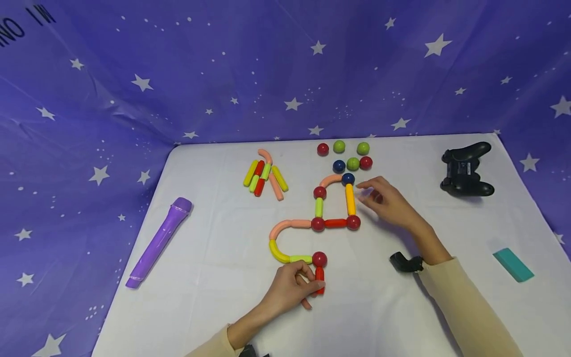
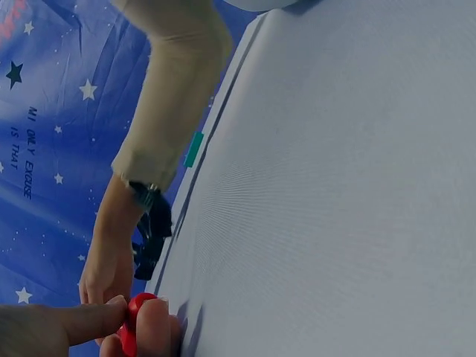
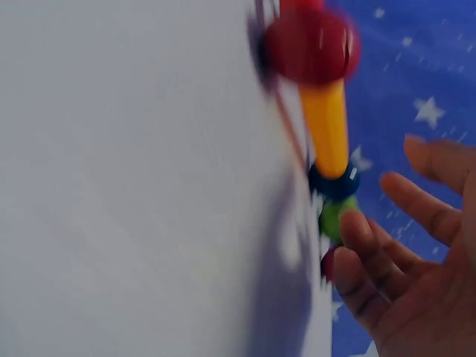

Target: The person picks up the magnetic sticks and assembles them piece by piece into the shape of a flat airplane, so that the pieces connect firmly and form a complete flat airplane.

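Note:
My left hand (image 1: 290, 287) pinches a short red rod (image 1: 319, 277) at the near end of a joined chain of rods and balls. That rod meets a red ball (image 1: 319, 259), from which a light green rod (image 1: 301, 259), a curved yellow rod (image 1: 277, 252) and curved pink pieces (image 1: 280, 229) wind up to another red ball (image 1: 318, 224). Beyond it is a closed loop with a red rod (image 1: 335, 223), an orange-yellow rod (image 1: 350, 200) and a dark blue ball (image 1: 348, 179). Just right of the loop, my right hand (image 1: 385, 201) hovers with fingers loosely bent, holding nothing.
Loose red, green and blue balls (image 1: 353, 163) lie behind the loop. A pile of loose rods (image 1: 266, 173) is to their left. A purple microphone-shaped thing (image 1: 160, 243) lies at left; a black game controller (image 1: 466, 169) and a teal block (image 1: 513, 265) are at right.

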### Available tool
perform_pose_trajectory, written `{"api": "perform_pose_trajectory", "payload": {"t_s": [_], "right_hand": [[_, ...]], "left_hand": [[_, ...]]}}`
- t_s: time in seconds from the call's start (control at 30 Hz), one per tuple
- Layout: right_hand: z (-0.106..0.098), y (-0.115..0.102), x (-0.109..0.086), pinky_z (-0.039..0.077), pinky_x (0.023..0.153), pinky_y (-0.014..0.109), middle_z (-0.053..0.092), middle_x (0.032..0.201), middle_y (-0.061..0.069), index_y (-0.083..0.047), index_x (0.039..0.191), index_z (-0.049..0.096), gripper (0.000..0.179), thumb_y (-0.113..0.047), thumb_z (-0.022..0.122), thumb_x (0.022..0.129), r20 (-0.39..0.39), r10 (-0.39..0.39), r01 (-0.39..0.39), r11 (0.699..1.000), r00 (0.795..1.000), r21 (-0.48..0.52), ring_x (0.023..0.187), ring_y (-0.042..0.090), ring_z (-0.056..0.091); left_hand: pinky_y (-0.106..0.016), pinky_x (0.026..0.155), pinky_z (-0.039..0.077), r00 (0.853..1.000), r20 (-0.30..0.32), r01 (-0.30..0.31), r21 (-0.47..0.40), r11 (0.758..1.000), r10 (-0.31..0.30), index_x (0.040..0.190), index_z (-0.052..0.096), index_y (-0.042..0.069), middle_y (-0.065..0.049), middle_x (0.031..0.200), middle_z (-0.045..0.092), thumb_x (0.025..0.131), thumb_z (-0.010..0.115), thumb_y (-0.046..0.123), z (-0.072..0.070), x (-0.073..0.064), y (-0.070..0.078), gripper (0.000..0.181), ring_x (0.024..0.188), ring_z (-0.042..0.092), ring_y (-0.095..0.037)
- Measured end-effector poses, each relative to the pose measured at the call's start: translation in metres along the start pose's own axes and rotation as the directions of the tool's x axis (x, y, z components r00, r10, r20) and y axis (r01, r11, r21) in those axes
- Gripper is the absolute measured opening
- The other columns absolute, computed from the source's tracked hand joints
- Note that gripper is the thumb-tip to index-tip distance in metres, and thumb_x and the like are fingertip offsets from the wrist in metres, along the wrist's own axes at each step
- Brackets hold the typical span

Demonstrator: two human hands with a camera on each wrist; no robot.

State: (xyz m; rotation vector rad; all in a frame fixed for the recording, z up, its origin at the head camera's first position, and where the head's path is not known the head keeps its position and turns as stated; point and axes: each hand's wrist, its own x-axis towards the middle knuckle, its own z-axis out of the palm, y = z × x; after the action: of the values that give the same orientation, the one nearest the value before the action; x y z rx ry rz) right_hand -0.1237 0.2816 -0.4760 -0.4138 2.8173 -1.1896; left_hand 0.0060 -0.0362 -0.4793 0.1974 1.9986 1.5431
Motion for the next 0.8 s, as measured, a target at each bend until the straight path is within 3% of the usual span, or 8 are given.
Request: {"api": "perform_pose_trajectory", "payload": {"t_s": [0.13,0.27,0.47,0.67,0.8], "right_hand": [[-0.008,0.015,0.025,0.048,0.081,0.037,0.042,0.132,0.023,-0.005,0.137,0.052,0.041,-0.016,0.059,0.098,-0.064,0.037,-0.038,0.999,0.997,-0.019,0.091,0.028,0.053],[-0.013,0.027,0.044,0.048,0.087,0.048,0.026,0.148,0.025,-0.009,0.146,0.043,0.050,-0.014,0.057,0.098,-0.065,0.088,-0.092,0.994,0.994,-0.056,0.094,0.033,0.054],[-0.017,0.030,0.067,0.047,0.084,0.047,0.021,0.147,0.023,-0.014,0.144,0.044,0.046,-0.014,0.054,0.098,-0.097,0.135,-0.143,0.986,0.986,-0.082,0.093,0.033,0.054],[-0.020,0.029,0.086,0.047,0.090,0.053,0.018,0.155,0.022,-0.015,0.146,0.042,0.049,-0.013,0.052,0.099,-0.079,0.153,-0.161,0.982,0.985,-0.099,0.100,0.039,0.055],[-0.019,0.028,0.091,0.048,0.091,0.053,0.017,0.153,0.023,-0.015,0.140,0.048,0.044,-0.011,0.054,0.097,-0.104,0.156,-0.167,0.980,0.982,-0.110,0.098,0.039,0.055]], "left_hand": [[-0.028,0.048,0.052,1.000,-0.005,-0.003,-0.005,1.000,0.003,0.088,0.060,0.006,-0.010,0.069,0.071,0.085,0.077,0.023,-0.001,-0.001,-0.002,0.025,0.046,0.066,-0.030],[-0.028,0.049,0.053,1.000,0.005,-0.008,-0.012,1.000,0.008,0.088,0.060,0.006,-0.011,0.070,0.071,0.085,0.077,0.022,0.000,-0.002,-0.001,0.024,0.046,0.066,-0.030],[-0.025,0.051,0.053,1.000,0.014,-0.019,-0.002,1.000,0.019,0.088,0.060,0.006,-0.013,0.068,0.071,0.085,0.077,0.020,0.000,-0.001,-0.001,0.023,0.046,0.066,-0.029],[-0.029,0.050,0.055,1.000,0.005,-0.028,-0.003,1.000,0.028,0.088,0.060,0.006,-0.011,0.068,0.070,0.084,0.078,0.019,0.000,-0.001,-0.002,0.023,0.046,0.066,-0.030],[-0.033,0.049,0.055,1.000,-0.004,-0.030,-0.010,0.999,0.030,0.088,0.060,0.005,-0.010,0.070,0.072,0.084,0.078,0.020,0.000,0.000,-0.003,0.024,0.047,0.066,-0.028]]}}
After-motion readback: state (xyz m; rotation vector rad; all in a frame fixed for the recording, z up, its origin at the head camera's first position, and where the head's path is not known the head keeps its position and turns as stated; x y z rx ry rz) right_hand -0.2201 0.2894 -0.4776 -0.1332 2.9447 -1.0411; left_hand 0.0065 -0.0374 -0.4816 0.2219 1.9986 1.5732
